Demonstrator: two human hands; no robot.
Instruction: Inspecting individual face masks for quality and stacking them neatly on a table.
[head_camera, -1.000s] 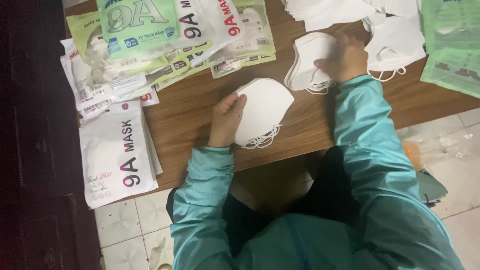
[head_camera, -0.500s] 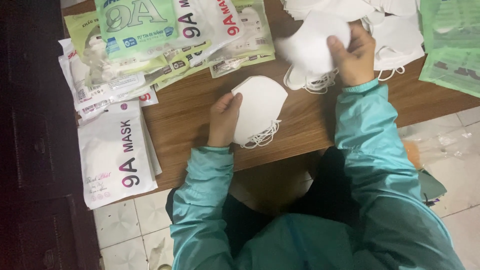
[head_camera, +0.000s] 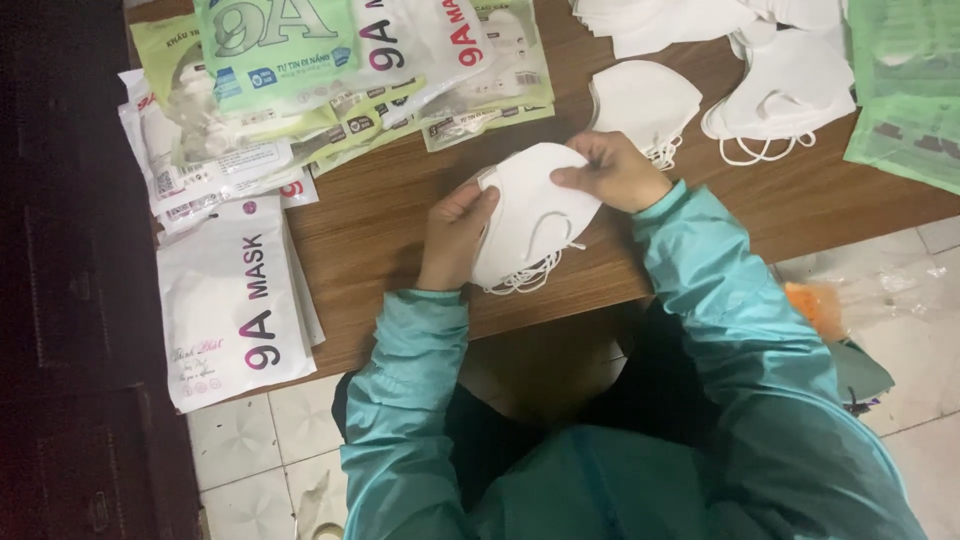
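White masks (head_camera: 530, 215) sit stacked between both hands near the tabletop's (head_camera: 400, 200) front edge. Left hand (head_camera: 455, 235) grips the stack's left side; right hand (head_camera: 610, 170) pinches its top.

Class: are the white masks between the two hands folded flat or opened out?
Folded flat. The masks form a thin stack between the left hand and right hand, ear loops hanging below.

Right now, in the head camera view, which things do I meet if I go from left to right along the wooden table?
White mask packet hanging over the table edge → left hand → stack of white masks held in both hands → right hand → loose white masks → green packets at the right edge.
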